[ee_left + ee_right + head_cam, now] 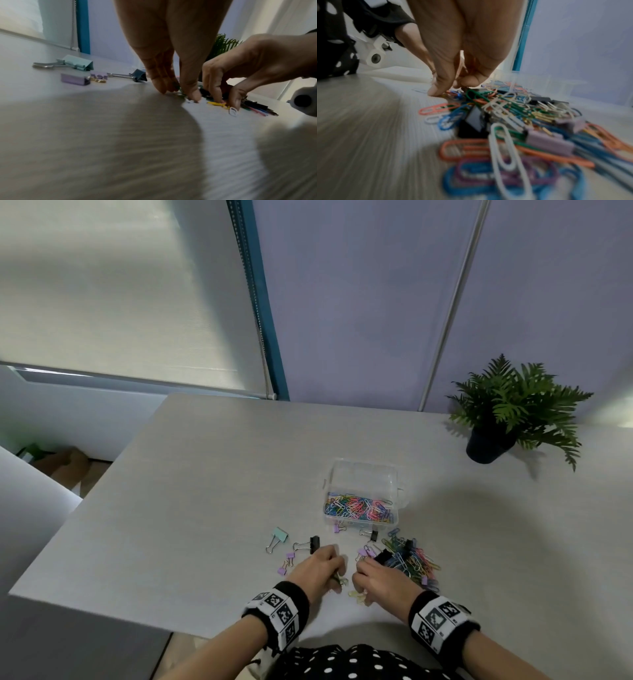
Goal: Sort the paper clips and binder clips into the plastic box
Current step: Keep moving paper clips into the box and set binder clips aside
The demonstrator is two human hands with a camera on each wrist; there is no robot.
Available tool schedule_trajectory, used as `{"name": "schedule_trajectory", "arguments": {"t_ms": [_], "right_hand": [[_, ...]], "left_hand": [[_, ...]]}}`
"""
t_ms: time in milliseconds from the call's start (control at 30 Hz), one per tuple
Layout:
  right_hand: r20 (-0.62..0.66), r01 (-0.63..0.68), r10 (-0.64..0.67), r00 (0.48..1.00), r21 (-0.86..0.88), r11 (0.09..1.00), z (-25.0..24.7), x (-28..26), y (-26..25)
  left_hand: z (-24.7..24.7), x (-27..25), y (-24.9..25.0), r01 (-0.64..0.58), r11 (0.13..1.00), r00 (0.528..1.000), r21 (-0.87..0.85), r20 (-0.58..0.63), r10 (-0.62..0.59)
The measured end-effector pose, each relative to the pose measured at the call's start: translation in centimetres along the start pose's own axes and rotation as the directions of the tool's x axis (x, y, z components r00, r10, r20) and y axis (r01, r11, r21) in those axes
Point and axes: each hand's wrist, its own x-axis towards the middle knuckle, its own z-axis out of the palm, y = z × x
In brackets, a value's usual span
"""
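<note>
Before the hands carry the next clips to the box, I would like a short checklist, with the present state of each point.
1. Plastic box open on top: ok.
2. Paper clips already in its near compartment, far compartment looks empty for binder clips: ok.
3. Left hand has a firm hold on a clip: cannot tell; its fingertips are down at the table, over something green.
4. Right hand has a clip: cannot tell; its fingertips work at yellow paper clips.
5. Loose pile still mixes both kinds: not ok.
6. Mint binder clip and black binder clip still outside the box: not ok.
</note>
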Motion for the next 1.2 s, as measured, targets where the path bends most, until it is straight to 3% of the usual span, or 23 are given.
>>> {"name": "schedule_trajectory", "arguments": {"t_ms": [100,200,267,400,500,600,700,800,900,1000,1100,1200], "right_hand": [[0.022,-0.046,0.045,0.999,0.02,0.999,-0.1,0.1,0.5],[-0.025,0.023,-0.023,0.999,-0.004,1.0,0.0,-0.2,0.4],[0.043,0.005,-0.003,0.999,-0.053,0.999,0.6,-0.4,0.4],[0.07,0.002,0.003,0.998,-0.071,0.997,0.8,-0.3,0.6],[0.001,0.026,-0.026,1.0,-0.031,0.999,0.6,-0.3,0.4],[-0.026,-0.098,0.104,0.994,0.172,0.98,0.0,-0.4,0.7],[-0.056,-0.222,0.286,0.957,0.497,0.839,-1.6,-0.5,0.8],[-0.076,-0.252,0.48,0.874,0.773,0.582,-4.0,-0.4,1.5],[-0.081,-0.156,0.637,0.766,0.939,0.307,-6.3,0.1,2.5],[-0.048,-0.058,0.746,0.664,0.992,0.115,-7.9,1.3,4.1],[-0.007,-0.074,0.795,0.606,0.995,0.065,-8.4,2.9,5.6],[0.018,-0.185,0.818,0.574,0.977,0.108,-8.4,4.4,6.6]], "left_hand": [[0.0,0.4,0.9,0.007,0.987,1.0,0.158,0.024,-0.011],[0.4,0.7,2.3,0.031,0.943,0.998,0.33,0.048,-0.05],[0.8,0.7,2.7,0.042,0.923,0.996,0.383,0.051,-0.066],[0.9,0.8,2.8,0.05,0.914,0.996,0.404,0.052,-0.077],[0.5,0.5,2.7,0.037,0.924,0.996,0.38,0.061,-0.065],[-0.2,0.5,2.0,0.057,0.967,0.994,0.25,0.076,-0.078],[-2.0,0.9,1.4,0.099,0.99,0.99,0.098,0.089,-0.108],[-4.2,1.7,1.2,0.175,0.98,0.984,-0.096,0.026,-0.174],[-6.0,3.3,1.6,0.189,0.948,0.98,-0.256,-0.007,-0.198],[-7.5,5.9,2.8,0.171,0.934,0.978,-0.314,-0.064,-0.2],[-8.2,8.4,3.9,0.204,0.937,0.969,-0.285,-0.076,-0.234],[-8.3,10.3,4.0,0.234,0.94,0.964,-0.248,-0.067,-0.257]]}}
